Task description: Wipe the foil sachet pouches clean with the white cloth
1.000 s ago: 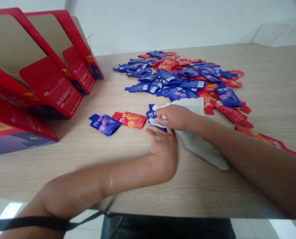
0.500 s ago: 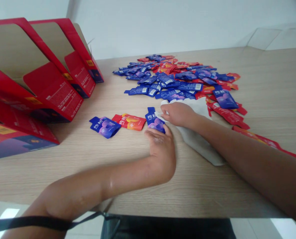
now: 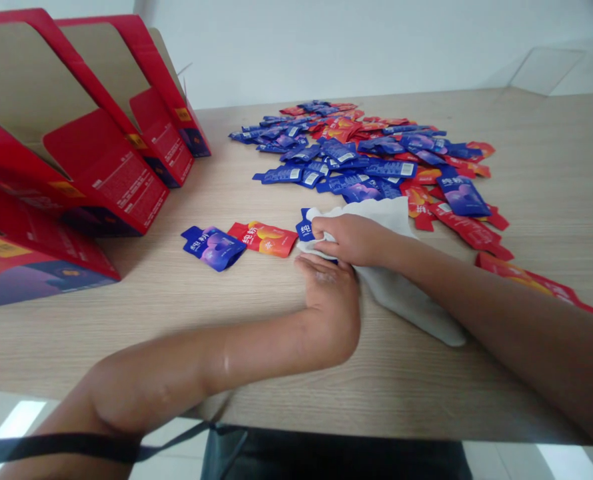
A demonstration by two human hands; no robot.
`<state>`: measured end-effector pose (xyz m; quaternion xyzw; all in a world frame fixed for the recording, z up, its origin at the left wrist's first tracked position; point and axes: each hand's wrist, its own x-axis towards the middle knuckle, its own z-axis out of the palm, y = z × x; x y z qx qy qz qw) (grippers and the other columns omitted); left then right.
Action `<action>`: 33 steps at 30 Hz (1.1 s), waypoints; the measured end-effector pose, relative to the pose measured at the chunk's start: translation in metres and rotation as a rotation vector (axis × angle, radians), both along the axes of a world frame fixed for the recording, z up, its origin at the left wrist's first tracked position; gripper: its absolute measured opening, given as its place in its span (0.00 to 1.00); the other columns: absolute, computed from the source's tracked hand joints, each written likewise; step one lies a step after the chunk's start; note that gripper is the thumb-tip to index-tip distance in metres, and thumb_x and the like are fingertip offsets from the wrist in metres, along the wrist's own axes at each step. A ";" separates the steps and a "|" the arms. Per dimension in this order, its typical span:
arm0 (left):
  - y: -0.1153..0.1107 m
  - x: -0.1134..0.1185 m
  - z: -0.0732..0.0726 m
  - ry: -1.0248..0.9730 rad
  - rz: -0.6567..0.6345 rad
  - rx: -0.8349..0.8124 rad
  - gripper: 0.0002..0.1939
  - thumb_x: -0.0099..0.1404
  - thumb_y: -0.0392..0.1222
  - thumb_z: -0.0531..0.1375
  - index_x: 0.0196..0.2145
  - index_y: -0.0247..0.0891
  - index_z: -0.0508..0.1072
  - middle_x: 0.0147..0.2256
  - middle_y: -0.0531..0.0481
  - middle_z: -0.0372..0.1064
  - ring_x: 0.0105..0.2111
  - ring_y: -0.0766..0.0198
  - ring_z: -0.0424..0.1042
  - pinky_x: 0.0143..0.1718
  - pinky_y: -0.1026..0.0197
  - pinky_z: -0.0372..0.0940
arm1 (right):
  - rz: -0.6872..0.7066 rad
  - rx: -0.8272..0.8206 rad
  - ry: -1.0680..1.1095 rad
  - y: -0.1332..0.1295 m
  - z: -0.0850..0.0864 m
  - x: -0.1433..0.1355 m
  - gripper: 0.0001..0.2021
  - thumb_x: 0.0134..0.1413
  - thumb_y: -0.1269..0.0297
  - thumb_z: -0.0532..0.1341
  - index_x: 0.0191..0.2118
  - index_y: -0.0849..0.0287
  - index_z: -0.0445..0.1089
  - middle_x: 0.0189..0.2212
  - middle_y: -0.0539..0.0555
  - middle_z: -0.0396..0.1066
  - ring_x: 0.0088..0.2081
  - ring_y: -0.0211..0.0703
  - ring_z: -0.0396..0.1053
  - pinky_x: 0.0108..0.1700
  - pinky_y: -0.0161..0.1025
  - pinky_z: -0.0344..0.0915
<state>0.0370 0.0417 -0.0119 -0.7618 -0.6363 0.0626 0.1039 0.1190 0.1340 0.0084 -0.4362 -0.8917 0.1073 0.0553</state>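
My right hand [image 3: 351, 239] is closed on a white cloth [image 3: 384, 212], pressing it over a blue pouch [image 3: 304, 227]. Only the spouted top of this pouch and a sliver of its lower edge show; the cloth and fingers hide the rest. At the pouch's lower end, my left hand [image 3: 329, 283] grips it flat on the table, its fingertips partly hidden under the cloth. To the left lie a red-orange pouch [image 3: 264, 240] and another blue pouch [image 3: 214, 248], flat and overlapping slightly at their edges.
A heap of blue and red pouches [image 3: 346, 150] spreads across the back of the wooden table [image 3: 176, 360]. Red pouches [image 3: 526, 277] trail down its right side, near my right forearm. Several open red cartons [image 3: 121, 180] stand at left. A clear panel [image 3: 546, 70] leans at the back wall.
My right hand has moved the cloth left and slightly down, covering most of the blue pouch that showed before. My left hand keeps its hold. The whole view has shifted a little.
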 end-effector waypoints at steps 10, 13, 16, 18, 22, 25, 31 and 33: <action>-0.003 -0.001 0.002 0.031 0.010 0.037 0.26 0.66 0.22 0.42 0.60 0.19 0.61 0.48 0.17 0.70 0.47 0.44 0.75 0.44 0.44 0.67 | -0.102 0.072 -0.102 0.007 -0.003 0.003 0.12 0.61 0.56 0.53 0.40 0.57 0.68 0.34 0.56 0.75 0.33 0.44 0.68 0.29 0.36 0.47; -0.003 -0.002 0.003 0.077 0.002 0.029 0.27 0.66 0.23 0.43 0.62 0.25 0.59 0.49 0.19 0.71 0.47 0.45 0.75 0.45 0.44 0.67 | -0.145 0.117 -0.130 0.012 -0.009 0.008 0.12 0.61 0.57 0.53 0.43 0.57 0.68 0.35 0.57 0.75 0.33 0.45 0.70 0.28 0.37 0.46; -0.002 -0.002 0.001 0.144 -0.002 0.020 0.28 0.67 0.23 0.43 0.63 0.30 0.60 0.50 0.20 0.70 0.48 0.46 0.75 0.47 0.44 0.66 | -0.203 0.174 -0.124 0.016 -0.013 0.012 0.13 0.62 0.58 0.52 0.45 0.57 0.67 0.35 0.58 0.76 0.33 0.46 0.70 0.28 0.37 0.45; -0.002 -0.002 -0.001 0.149 -0.003 0.013 0.28 0.67 0.24 0.43 0.63 0.32 0.60 0.50 0.21 0.70 0.49 0.46 0.75 0.47 0.44 0.67 | -0.228 0.203 -0.069 0.015 -0.012 0.013 0.13 0.61 0.57 0.52 0.45 0.57 0.67 0.35 0.57 0.76 0.33 0.46 0.70 0.28 0.37 0.46; -0.001 -0.002 -0.001 0.112 0.002 0.019 0.27 0.68 0.24 0.44 0.62 0.29 0.60 0.50 0.21 0.71 0.49 0.46 0.74 0.49 0.43 0.66 | -0.171 0.220 0.080 0.008 -0.005 0.008 0.13 0.62 0.56 0.53 0.45 0.57 0.66 0.34 0.55 0.75 0.34 0.44 0.69 0.31 0.37 0.49; -0.001 -0.001 0.001 0.105 0.010 0.024 0.24 0.67 0.24 0.43 0.58 0.19 0.64 0.50 0.17 0.69 0.50 0.45 0.74 0.50 0.43 0.66 | -0.044 0.138 0.049 0.002 -0.003 0.002 0.12 0.61 0.56 0.54 0.43 0.57 0.68 0.35 0.54 0.75 0.34 0.44 0.68 0.31 0.37 0.49; -0.001 0.000 0.001 0.053 0.009 0.006 0.23 0.67 0.24 0.42 0.55 0.14 0.66 0.51 0.14 0.66 0.51 0.42 0.72 0.50 0.42 0.65 | -0.055 0.083 -0.042 0.003 -0.009 -0.001 0.12 0.60 0.56 0.54 0.42 0.56 0.69 0.35 0.55 0.75 0.34 0.44 0.68 0.30 0.37 0.47; -0.001 0.000 0.000 0.050 0.006 0.010 0.23 0.67 0.24 0.42 0.55 0.14 0.65 0.51 0.13 0.66 0.51 0.42 0.72 0.51 0.42 0.65 | -0.056 0.086 -0.045 0.005 -0.009 0.000 0.12 0.61 0.56 0.54 0.42 0.56 0.69 0.35 0.56 0.75 0.35 0.45 0.68 0.30 0.37 0.47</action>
